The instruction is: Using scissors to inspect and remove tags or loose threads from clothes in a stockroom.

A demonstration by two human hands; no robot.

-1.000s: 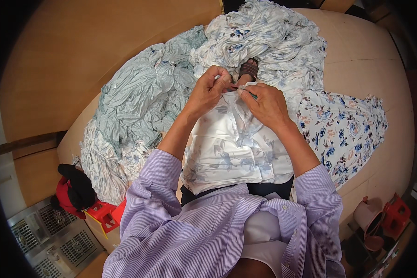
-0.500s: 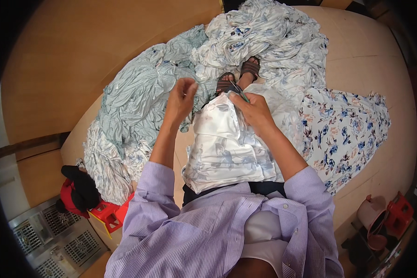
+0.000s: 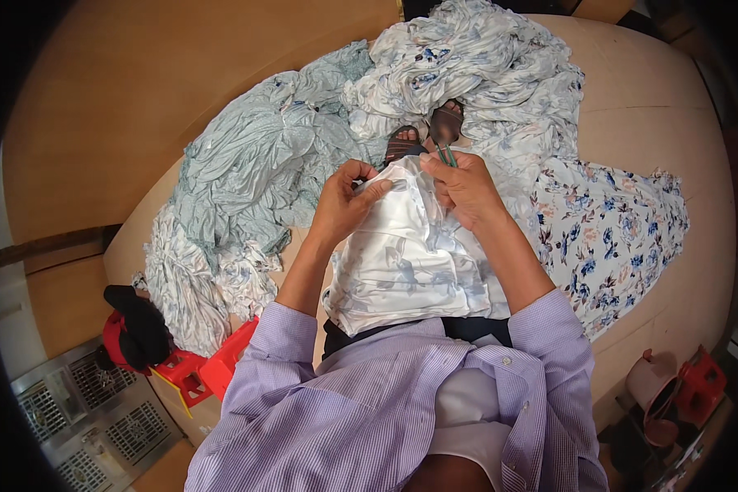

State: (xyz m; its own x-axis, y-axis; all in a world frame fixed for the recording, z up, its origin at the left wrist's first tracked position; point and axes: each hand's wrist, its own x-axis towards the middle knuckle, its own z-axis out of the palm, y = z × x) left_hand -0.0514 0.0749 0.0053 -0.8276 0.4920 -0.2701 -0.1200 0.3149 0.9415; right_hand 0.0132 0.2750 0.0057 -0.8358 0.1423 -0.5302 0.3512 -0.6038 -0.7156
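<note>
White fabric [image 3: 394, 271] with a faint floral print lies over my lap, its far edge raised toward my hands. At its upper left edge, my left hand [image 3: 346, 201] is closed, thumb and forefinger pinching the cloth. My right hand [image 3: 466, 189] is closed around small green-handled snips [image 3: 446, 156], which point away from me. Its thumb and fingertips also meet the fabric's upper edge, just right of my left hand. The snips' lower part is hidden in the palm. Beyond the cloth, my sandaled feet [image 3: 445, 123] show.
A pale green fabric heap [image 3: 254, 156] lies left, with white floral cloth [image 3: 476, 66] at the far side. Blue-flowered fabric [image 3: 607, 234] spreads right. A red stool [image 3: 221, 361] stands lower left; a pink bucket [image 3: 652, 381] and another red stool [image 3: 702, 385] stand lower right.
My left hand has moved right from the air onto the cloth edge and pinches it. The snips in my right hand have turned to point farther away from me.
</note>
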